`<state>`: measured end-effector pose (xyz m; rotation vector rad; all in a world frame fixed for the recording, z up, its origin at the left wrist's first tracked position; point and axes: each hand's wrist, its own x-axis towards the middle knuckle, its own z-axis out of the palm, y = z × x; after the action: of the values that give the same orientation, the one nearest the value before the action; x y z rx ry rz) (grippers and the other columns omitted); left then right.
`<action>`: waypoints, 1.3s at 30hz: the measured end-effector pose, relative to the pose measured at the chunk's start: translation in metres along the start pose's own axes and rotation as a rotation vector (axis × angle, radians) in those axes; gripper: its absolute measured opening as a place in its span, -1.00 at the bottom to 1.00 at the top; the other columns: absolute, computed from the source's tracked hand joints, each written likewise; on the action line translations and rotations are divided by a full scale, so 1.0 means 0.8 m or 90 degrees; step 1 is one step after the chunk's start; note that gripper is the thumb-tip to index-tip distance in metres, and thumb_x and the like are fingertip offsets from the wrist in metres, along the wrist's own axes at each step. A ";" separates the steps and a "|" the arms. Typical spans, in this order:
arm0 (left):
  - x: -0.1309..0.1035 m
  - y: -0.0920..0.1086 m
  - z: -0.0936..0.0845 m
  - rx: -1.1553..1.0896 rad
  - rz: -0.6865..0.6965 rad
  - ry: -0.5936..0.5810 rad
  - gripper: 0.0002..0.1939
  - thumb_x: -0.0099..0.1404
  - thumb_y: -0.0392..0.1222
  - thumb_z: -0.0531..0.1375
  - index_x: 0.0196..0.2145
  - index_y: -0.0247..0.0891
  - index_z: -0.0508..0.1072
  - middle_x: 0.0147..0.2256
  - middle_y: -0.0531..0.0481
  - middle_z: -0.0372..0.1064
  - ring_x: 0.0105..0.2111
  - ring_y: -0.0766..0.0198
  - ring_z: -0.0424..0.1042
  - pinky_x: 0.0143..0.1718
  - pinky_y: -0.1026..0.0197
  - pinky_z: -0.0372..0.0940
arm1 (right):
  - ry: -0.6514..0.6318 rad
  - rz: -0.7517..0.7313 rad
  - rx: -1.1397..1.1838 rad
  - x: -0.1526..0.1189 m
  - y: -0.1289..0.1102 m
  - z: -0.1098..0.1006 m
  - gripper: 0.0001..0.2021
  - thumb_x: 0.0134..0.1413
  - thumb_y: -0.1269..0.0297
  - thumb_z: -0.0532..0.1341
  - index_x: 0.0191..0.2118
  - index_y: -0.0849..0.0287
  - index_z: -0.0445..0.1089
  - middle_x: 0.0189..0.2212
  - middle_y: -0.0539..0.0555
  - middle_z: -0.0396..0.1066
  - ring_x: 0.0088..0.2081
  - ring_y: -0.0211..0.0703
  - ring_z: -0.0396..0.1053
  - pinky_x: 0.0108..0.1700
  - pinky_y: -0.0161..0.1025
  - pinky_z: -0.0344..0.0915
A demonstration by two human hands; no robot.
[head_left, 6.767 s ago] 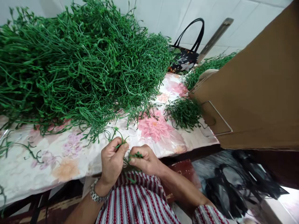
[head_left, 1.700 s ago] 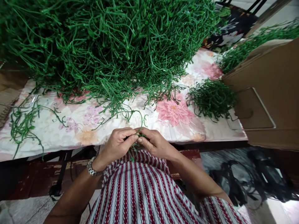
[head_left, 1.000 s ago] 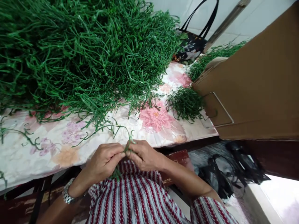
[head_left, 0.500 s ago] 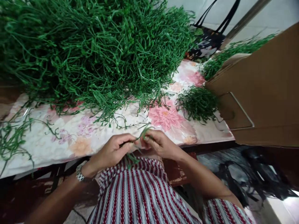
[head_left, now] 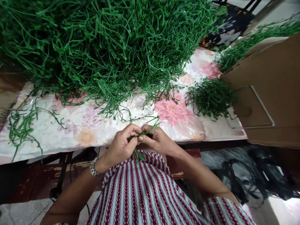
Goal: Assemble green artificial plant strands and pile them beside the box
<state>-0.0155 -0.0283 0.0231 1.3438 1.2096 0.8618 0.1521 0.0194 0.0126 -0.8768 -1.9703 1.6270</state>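
My left hand (head_left: pixel 124 142) is closed, with thumb and fingers pinched round a few thin green plant stems (head_left: pixel 155 126). Thumb against fingers, my right hand (head_left: pixel 158 141) grips the same stems close by, and the two hands' fingertips meet. One end of the stems sticks up past the right fingers; more green hangs below the hands in front of the striped shirt. The parts inside the fingers are hidden. Beyond the hands, a huge heap of green stems (head_left: pixel 112 47) covers the back of the flowered tablecloth (head_left: pixel 112 131).
A small pile of stems (head_left: pixel 211 97) lies at the right, beside a cardboard box (head_left: pixel 269 93) and a bent metal wire (head_left: pixel 262 106). Loose stems (head_left: pixel 22 126) lie at the left. A dark floral bag (head_left: pixel 231 25) stands at the back right.
My hands have come closer together, and the fingertips now meet round the stems. My head view has shifted, so the table's things appear farther right and slightly higher.
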 end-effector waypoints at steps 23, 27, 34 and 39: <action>-0.007 0.045 -0.042 0.163 0.248 -0.347 -0.72 0.26 -0.32 0.03 -0.62 -0.29 0.20 -0.62 0.08 0.12 -0.57 0.39 0.14 -0.50 0.29 0.05 | -0.354 -0.174 0.073 -0.002 -0.034 -0.014 -0.64 0.20 0.13 0.05 -0.56 0.19 0.08 -0.58 -0.09 -0.03 -0.51 -0.35 -0.03 -0.43 -0.34 0.01; 0.003 0.029 -0.040 0.103 0.109 -0.230 -0.74 0.27 -0.27 0.04 -0.58 -0.31 0.26 -0.62 0.13 0.03 -0.59 0.44 0.04 -0.55 0.33 -0.02 | -0.232 -0.093 0.100 0.003 -0.021 -0.016 -0.66 0.22 0.10 0.04 -0.48 0.23 0.17 -0.56 -0.08 0.04 -0.52 -0.38 0.03 -0.47 -0.39 0.02; -0.003 0.002 -0.037 -0.031 -0.015 -0.257 -0.73 0.23 -0.17 0.10 -0.57 -0.34 0.33 -0.64 0.14 -0.02 -0.60 0.45 -0.03 -0.58 0.33 -0.08 | -0.264 -0.111 0.108 0.000 -0.012 -0.015 -0.66 0.23 0.11 0.03 -0.47 0.24 0.20 -0.55 -0.09 0.07 -0.51 -0.40 0.04 -0.43 -0.40 0.06; -0.013 0.009 -0.032 -0.078 0.031 -0.290 -0.73 0.20 -0.25 0.14 -0.63 -0.34 0.31 -0.66 0.13 0.03 -0.62 0.46 -0.01 -0.58 0.31 -0.05 | -0.377 -0.145 0.152 0.005 -0.014 -0.010 -0.60 0.22 0.06 0.02 -0.55 0.20 0.07 -0.60 -0.12 -0.07 -0.54 -0.38 -0.07 -0.46 -0.36 0.01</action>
<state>-0.0407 -0.0315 0.0355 1.3798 0.7618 0.6070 0.1524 0.0265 0.0249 -0.0684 -2.0706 2.0820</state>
